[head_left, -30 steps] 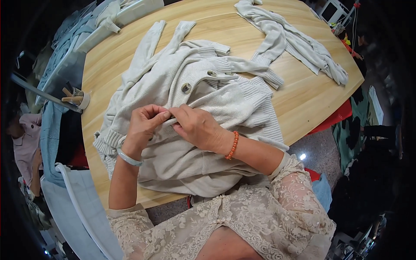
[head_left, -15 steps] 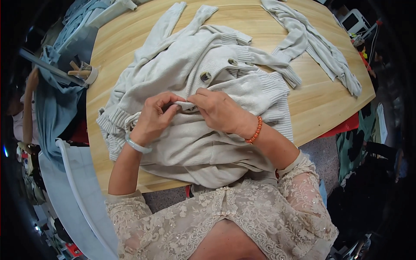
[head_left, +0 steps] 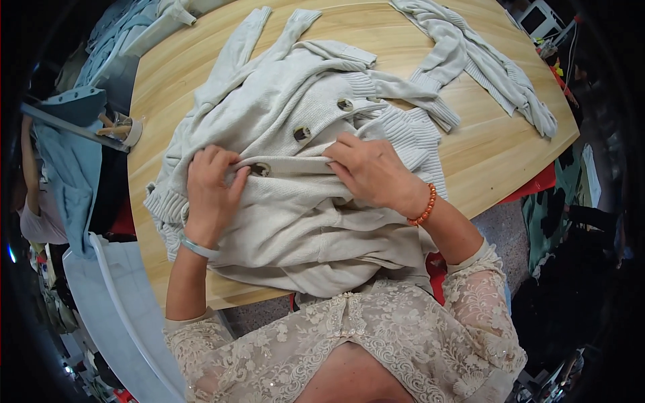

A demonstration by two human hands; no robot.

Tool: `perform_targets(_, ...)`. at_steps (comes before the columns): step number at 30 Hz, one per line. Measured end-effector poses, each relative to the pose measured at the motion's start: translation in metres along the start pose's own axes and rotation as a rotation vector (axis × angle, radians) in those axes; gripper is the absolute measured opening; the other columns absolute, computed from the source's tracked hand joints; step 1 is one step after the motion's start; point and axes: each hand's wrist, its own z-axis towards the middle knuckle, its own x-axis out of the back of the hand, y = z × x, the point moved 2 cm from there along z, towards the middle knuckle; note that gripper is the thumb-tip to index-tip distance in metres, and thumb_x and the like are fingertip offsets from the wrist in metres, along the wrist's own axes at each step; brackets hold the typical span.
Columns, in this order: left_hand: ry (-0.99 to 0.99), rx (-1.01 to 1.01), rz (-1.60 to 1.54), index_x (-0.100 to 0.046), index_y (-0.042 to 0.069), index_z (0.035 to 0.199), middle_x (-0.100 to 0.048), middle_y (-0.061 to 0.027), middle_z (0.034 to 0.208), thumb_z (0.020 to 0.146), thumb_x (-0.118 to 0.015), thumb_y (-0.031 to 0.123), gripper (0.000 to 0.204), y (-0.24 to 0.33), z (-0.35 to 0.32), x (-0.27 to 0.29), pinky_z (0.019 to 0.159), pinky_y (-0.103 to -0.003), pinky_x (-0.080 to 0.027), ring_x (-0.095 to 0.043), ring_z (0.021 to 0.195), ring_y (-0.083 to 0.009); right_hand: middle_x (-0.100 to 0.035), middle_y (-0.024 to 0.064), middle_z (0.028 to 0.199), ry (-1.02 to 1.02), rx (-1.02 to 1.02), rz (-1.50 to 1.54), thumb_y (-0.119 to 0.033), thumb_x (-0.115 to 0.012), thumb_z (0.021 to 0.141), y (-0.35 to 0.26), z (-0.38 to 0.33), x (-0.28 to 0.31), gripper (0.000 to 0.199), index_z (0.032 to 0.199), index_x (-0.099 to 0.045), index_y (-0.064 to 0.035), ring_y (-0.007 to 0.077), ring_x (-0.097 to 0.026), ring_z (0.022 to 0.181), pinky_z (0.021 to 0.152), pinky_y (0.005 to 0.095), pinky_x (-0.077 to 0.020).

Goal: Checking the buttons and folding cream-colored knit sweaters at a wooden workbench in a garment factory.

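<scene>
1. On my feed, a pale knit cardigan lies crumpled across the middle of the worktop, its sleeves pointing mostly away from the wearer.
2. I see the left hand pinching the cardigan's front band between thumb and fingers, just beside a large dark button; two more buttons run diagonally up to the right.
3. The right hand grips the same band farther right, so it stretches between the hands.
4. Near the sleeves, at upper right, I make out another pale knit garment.
5. A cup with wooden-handled tools stands at the left edge.
</scene>
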Motion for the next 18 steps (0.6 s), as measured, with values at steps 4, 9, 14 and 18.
perform_targets(4,0.003,-0.036,-0.383,-0.064,0.002,0.104,-0.062,-0.0158,0.103,0.079,-0.067,-0.001,0.025,0.048,0.032,-0.016,0.083,-0.043,-0.050,-0.061,0.096,-0.0356,-0.059,0.0073,0.088,0.067,0.033,0.012,-0.012,-0.064,0.086,-0.010,-0.003,-0.003,0.014,0.100,-0.065,-0.0103,0.0296,-0.064,0.071,0.058,0.0398,-0.0506)
perform_targets(9,-0.089,-0.062,-0.327,-0.064,-0.002,0.105,-0.065,-0.0160,0.101,0.085,-0.066,-0.002,0.020,0.043,0.056,-0.055,0.073,-0.034,-0.053,-0.066,0.082,-0.0285,-0.059,0.0084,0.088,0.033,0.073,-0.018,-0.013,-0.064,0.087,-0.022,0.005,-0.020,0.010,0.095,-0.062,-0.0086,0.0306,-0.064,0.071,0.059,0.0396,-0.0522)
perform_targets(14,-0.364,0.298,-0.752,-0.066,-0.003,0.094,-0.068,-0.0066,0.078,0.086,-0.071,0.008,0.014,0.036,0.057,-0.056,0.062,-0.028,-0.049,-0.062,0.068,-0.0132,-0.059,0.0112,0.089,0.152,0.011,0.056,-0.008,-0.067,0.083,-0.016,0.002,-0.022,0.013,0.091,-0.057,-0.0046,0.0329,-0.065,0.070,0.060,0.0405,-0.0527)
perform_targets(18,-0.428,0.493,-1.188,-0.070,-0.002,0.093,-0.068,0.0013,0.081,0.090,-0.072,0.012,0.014,0.035,0.049,-0.055,0.059,-0.020,-0.044,-0.056,0.069,-0.0029,-0.062,0.0127,0.094,0.216,-0.034,0.158,-0.006,-0.070,0.079,-0.017,0.004,-0.019,0.023,0.099,-0.058,-0.0040,0.0337,-0.066,0.074,0.062,0.0401,-0.0536)
